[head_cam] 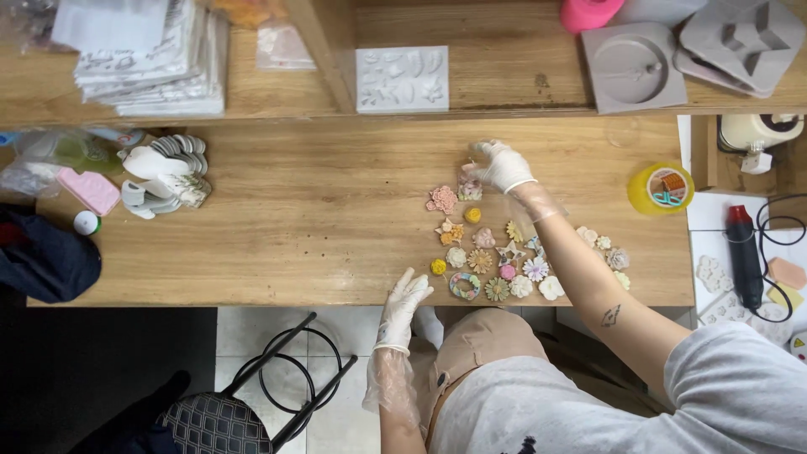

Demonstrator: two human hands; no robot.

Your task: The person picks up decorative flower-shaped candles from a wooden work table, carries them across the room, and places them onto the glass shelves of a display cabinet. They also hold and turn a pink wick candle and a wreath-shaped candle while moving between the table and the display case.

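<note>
Right hand (498,166) touches small flower piece (469,190); left hand (405,304) rests on table (294,210)

Bright, even overhead light — soft shadows, sharp focus, bowed edges.

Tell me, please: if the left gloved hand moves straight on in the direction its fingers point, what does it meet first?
Probably the small yellow flower piece. The left hand points up and slightly right from the table edge; the ring-shaped wreath piece lies just right of that line.

Both hands in thin clear-white disposable gloves: left hand (405,304), right hand (499,166). Grey short-sleeved shirt, tan trousers, small dark forearm tattoo.
</note>
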